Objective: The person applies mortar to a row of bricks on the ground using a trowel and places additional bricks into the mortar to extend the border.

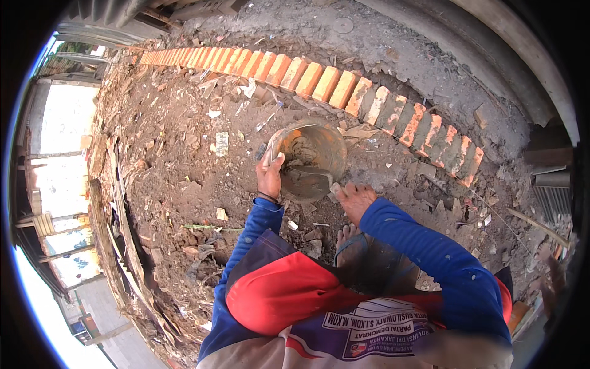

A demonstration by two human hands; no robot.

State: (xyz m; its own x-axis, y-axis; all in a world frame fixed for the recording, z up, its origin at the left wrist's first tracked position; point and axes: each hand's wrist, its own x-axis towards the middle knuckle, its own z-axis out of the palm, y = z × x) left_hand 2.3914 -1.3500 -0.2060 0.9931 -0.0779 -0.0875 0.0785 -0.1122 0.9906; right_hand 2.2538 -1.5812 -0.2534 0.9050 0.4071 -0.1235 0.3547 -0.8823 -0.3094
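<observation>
A round bucket [321, 147] with grey mortar inside sits on the dirt in front of me, tilted slightly. My left hand [269, 173] grips its left rim. My right hand [355, 200] is closed on the handle of a trowel [313, 170], whose blade is down in the bucket among the mortar. Both hands come from blue sleeves, and my sandalled foot [347, 246] shows below the bucket, close to my right hand.
A long row of red bricks [264, 66], grey mortar on those at the right, curves behind the bucket along a string. Rubble litters the soil [184, 141]. Old boards [120, 221] lie at the left beside pale walls [61, 117]; corrugated sheeting [553, 200] stands at the right.
</observation>
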